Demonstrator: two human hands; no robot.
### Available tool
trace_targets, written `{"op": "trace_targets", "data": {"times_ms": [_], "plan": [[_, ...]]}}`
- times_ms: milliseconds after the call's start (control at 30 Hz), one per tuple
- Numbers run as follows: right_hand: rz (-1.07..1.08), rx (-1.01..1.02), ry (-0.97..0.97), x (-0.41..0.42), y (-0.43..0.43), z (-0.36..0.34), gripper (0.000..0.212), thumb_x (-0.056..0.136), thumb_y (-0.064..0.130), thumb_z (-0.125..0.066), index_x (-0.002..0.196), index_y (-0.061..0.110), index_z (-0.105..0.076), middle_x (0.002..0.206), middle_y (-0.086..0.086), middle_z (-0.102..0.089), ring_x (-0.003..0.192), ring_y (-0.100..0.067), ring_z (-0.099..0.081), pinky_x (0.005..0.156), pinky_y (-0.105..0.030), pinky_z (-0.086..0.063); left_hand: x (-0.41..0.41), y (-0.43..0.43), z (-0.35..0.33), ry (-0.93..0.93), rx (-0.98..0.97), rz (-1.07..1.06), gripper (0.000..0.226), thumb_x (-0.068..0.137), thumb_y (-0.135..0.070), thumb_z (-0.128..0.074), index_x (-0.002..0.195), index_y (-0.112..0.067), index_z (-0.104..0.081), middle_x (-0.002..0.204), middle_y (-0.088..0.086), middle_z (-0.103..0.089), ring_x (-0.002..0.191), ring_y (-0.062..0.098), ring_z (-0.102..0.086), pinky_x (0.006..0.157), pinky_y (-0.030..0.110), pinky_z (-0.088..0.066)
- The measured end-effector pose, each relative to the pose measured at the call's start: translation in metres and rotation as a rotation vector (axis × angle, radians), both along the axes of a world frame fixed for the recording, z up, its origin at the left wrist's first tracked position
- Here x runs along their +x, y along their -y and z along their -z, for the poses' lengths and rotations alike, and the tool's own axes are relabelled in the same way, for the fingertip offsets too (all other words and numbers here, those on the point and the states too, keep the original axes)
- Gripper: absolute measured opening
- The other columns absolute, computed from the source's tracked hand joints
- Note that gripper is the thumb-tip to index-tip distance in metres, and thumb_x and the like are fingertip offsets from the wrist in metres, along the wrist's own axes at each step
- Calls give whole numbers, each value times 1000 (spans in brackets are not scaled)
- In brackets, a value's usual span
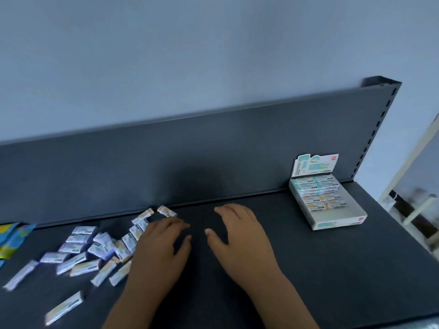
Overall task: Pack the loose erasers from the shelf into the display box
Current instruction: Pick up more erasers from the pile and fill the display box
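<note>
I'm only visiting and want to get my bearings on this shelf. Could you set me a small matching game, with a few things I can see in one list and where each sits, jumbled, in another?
Things:
1. display box
2. loose erasers
3. left hand
4. blue-and-yellow packets

Places:
a. far left edge of the shelf, cut off by the picture
b. right end of the shelf, partly filled
c. scattered over the left half of the shelf
d. near the middle, right beside the scattered pile, fingers flat

Pairs: 1-b, 2-c, 3-d, 4-a
</note>
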State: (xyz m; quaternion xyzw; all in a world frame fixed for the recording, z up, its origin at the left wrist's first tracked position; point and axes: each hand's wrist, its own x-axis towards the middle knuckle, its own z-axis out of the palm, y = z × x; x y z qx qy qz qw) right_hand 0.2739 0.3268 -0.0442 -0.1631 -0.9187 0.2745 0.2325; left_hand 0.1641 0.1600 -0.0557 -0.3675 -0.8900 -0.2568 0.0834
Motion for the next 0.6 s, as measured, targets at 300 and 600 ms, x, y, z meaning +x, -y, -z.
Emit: {"op": "trace_targets", "data": {"times_ms": [300, 600], "plan": [[41, 12, 75, -88, 186, 16, 42, 89, 44, -49, 125, 26, -58, 128, 8, -53, 128, -15, -43, 105, -34, -43, -95, 180, 0, 1, -98, 14, 34, 83, -44, -50, 108, -31, -70, 116, -11, -64, 106, 17, -56, 91, 36, -47], [6, 59, 227, -126, 276, 12, 44, 93, 40, -54, 134, 25, -54, 143, 5, -42, 135, -17, -37, 108, -35, -39, -121, 275, 13, 89, -100, -26, 25, 86, -32, -69, 111, -32, -68, 118, -11, -61, 111, 19, -53, 88, 40, -51]]}}
